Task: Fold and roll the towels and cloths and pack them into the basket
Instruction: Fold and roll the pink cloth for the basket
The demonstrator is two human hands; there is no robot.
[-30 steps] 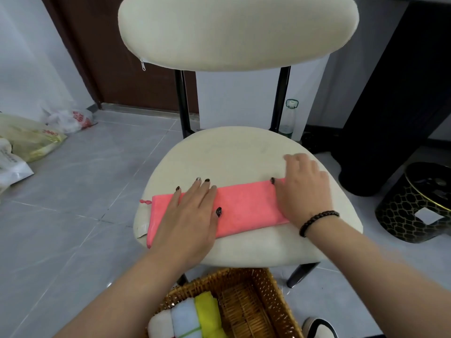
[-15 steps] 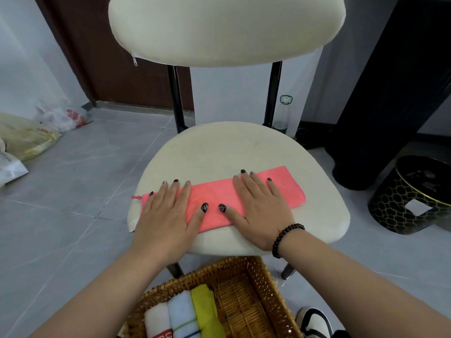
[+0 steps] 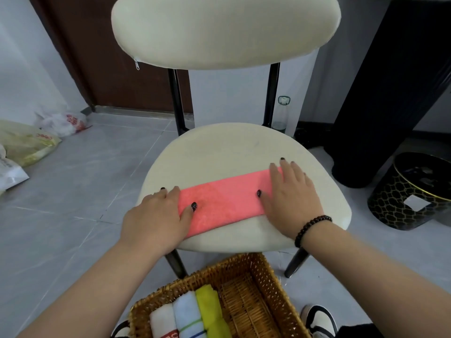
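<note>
Plastic bags [image 3: 26, 142] lie on the grey tiled floor [image 3: 73, 191] at the far left, a yellowish one and a white one with red print, close to a dark brown door [image 3: 109, 69]. Next comes the cream chair [image 3: 227, 147], its padded backrest high in the view and its rounded seat facing the person. On the front half of that seat lies the pink towel [image 3: 224, 198], folded into a long narrow strip that runs slightly uphill from left to right. The left hand [image 3: 156, 215] lies flat on the strip's left end, fingers straight and close together, thumb spread onto the cloth, pressing down and gripping nothing. The right hand [image 3: 290, 198] lies flat on the strip's right end in the same way, fingers extended past the far edge onto the seat, thumb resting on the pink cloth; a dark beaded bracelet [image 3: 311, 229] circles its wrist. The middle of the towel between the two hands is uncovered. Below the seat, near the person, stands the wicker basket [image 3: 263, 284], and in its left part three rolled cloths [image 3: 190, 315] lie side by side, touching: white, pale blue, then yellow-green. Behind the chair's right post a clear bottle [image 3: 283, 111] stands on the floor. Further right a black and gold bin [image 3: 410, 191] sits beside a large black cylinder [image 3: 380, 106]. A white and black shoe [image 3: 319, 318] shows at the bottom right.
</note>
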